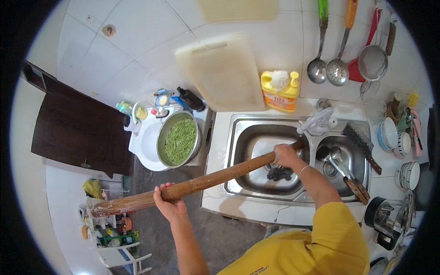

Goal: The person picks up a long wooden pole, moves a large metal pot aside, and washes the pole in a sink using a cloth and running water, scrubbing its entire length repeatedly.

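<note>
A long, thick wooden pole (220,177) slants across the view, held in both hands. Its wider, pale and worn end points to the lower left, over the floor. The thinner end reaches over the left basin of the steel sink (270,132). My left hand (170,204) is closed around the thick part from below, with the thumb and fingers showing on it. My right hand (285,155) grips the thinner part from above, over the basin. Below the pole in that basin lies a dark, crumpled scrubber or cloth (279,173).
A steel pot of cut green beans (179,142) rests on the white washbasin (147,145). In the right basin are ladle-like utensils (337,162). The white faucet (318,122) stands behind the sink, near a yellow jug (280,97) and cutting board (224,73). A brush (360,140) lies at right.
</note>
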{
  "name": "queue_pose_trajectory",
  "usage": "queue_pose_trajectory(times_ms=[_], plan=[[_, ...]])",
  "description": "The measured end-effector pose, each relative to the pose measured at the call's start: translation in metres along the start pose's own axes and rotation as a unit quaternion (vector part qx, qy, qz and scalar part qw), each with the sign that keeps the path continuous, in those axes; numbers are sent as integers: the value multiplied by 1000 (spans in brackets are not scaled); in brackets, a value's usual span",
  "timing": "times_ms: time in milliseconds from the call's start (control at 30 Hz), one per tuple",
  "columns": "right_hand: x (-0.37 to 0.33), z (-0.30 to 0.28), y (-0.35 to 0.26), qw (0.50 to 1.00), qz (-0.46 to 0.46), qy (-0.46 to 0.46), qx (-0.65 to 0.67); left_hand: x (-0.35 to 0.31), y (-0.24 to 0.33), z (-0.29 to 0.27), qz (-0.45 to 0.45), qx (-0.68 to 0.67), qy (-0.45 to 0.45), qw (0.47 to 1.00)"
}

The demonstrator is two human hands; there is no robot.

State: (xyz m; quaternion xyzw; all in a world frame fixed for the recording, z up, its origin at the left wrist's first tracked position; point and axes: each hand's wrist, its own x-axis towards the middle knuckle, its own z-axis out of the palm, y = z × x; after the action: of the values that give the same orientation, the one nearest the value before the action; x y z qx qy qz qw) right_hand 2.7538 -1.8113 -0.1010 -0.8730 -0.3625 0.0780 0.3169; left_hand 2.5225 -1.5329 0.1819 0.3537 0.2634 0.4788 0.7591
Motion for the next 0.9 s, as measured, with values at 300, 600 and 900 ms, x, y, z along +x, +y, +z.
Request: queue_pose_trajectory(times_ms=[300,600,900], plan=[[44,-53,-198,955,-220,-85,182,20,10,5,2,-55,-351,935],[-25,-24,-67,968,86,216,99,19,6,18,-19,28,-88,996],[-20,14,-21,992,87,92,22,20,-5,13,-46,48,115,991]])
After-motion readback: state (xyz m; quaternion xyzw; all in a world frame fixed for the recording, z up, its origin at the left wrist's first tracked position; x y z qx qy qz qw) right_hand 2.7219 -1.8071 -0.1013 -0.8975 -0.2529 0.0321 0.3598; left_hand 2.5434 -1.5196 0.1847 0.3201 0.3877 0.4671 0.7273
